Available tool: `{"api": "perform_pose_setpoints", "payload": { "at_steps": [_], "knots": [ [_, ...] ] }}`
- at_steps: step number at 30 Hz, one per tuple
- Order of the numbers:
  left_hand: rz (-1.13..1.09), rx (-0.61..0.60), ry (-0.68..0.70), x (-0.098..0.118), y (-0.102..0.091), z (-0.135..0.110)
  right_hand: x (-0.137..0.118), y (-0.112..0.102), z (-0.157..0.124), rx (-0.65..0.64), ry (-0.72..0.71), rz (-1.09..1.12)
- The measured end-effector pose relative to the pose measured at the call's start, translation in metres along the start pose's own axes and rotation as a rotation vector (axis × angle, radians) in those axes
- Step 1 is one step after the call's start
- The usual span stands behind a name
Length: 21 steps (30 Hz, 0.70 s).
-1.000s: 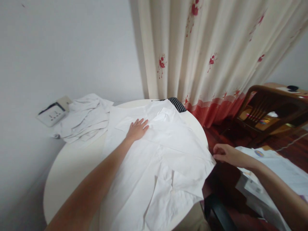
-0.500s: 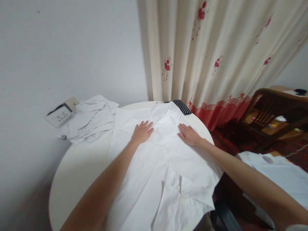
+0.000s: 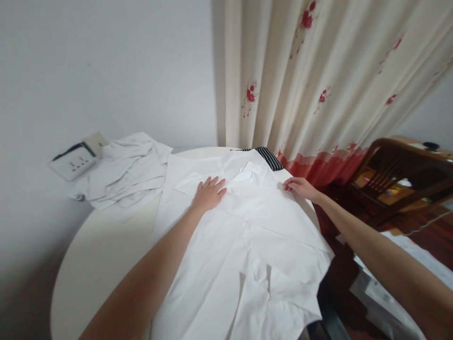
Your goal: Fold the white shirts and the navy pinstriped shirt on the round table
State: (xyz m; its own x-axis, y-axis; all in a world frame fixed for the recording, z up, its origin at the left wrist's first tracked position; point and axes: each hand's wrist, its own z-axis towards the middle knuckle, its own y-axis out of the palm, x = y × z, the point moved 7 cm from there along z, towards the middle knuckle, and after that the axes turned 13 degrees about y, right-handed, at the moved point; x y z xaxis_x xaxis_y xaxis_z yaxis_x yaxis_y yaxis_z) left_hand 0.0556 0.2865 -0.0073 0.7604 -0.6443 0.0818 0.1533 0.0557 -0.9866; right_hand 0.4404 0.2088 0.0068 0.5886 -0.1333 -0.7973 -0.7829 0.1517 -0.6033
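Observation:
A white shirt (image 3: 226, 236) lies spread over the round white table, its fabric creased and a button placket showing near the front. My left hand (image 3: 208, 194) rests flat on the upper part of the shirt, fingers apart. At the shirt's right edge, my right hand (image 3: 299, 186) has its fingers curled together, pinching the cloth by the table's rim. The fingertips there are partly hidden.
The round table (image 3: 102, 255) stands against the wall. Rumpled white clothing (image 3: 130, 170) lies at the back left beside a white power socket block (image 3: 76, 160). A black striped cloth (image 3: 269, 158) sits near the curtain (image 3: 269, 71). A wooden chair (image 3: 375, 160) stands right.
My right hand has moved right from lying flat on the shirt to its edge, and its fingers have closed. My left hand stays on the shirt. The view has shifted slightly.

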Motion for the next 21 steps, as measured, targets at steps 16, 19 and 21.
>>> {"api": "perform_pose_setpoints", "payload": {
  "at_steps": [16,19,21],
  "knots": [
    [0.013,0.032,0.003,0.000,0.001,-0.002,-0.016,0.012,-0.012,-0.027,-0.105,-0.807],
    [0.012,0.037,0.009,0.000,0.001,-0.002,-0.017,0.012,-0.017,0.045,-0.056,-0.843],
    [0.008,0.034,0.004,0.000,0.001,-0.002,-0.022,0.015,-0.023,0.119,-0.071,-0.877]
  ]
}}
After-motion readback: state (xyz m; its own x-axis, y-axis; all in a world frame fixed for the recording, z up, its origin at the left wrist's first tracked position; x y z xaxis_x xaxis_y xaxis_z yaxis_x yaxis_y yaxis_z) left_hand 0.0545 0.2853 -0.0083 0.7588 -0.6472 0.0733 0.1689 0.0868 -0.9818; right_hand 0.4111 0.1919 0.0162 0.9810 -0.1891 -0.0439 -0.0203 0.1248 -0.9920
